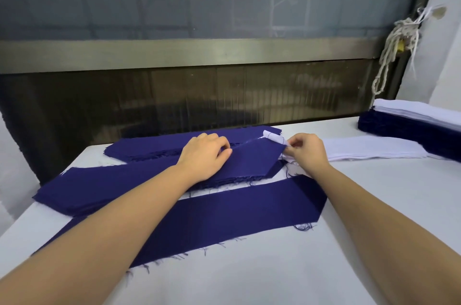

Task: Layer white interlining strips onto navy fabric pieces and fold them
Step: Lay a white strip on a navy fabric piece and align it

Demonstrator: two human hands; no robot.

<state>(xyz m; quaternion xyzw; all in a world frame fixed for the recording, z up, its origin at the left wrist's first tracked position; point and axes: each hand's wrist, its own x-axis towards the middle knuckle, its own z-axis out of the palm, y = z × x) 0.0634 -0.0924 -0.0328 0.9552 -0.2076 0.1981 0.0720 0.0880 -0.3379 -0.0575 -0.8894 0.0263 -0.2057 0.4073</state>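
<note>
Closest to me, one navy strip (224,215) lies flat on the white table (249,279), below both wrists. Past it my left hand (204,155) rests on a navy stack (112,185), fingers curled onto the raised edge of the top navy piece (254,157). My right hand (308,152) pinches a curled white strip (274,136) at that piece's pointed end. Beyond my left knuckles sits another navy pile (162,143); right of my right hand lie white strips (374,148), then a far navy-and-white stack (411,120)

A: Free room recorded?
B: Bare table (262,279) is seen along the near edge, before the navy strip (224,212).
A: Obstacles?
B: Far side is closed by a dark panel (174,95); right corner is occupied by stacked fabric (411,122).
</note>
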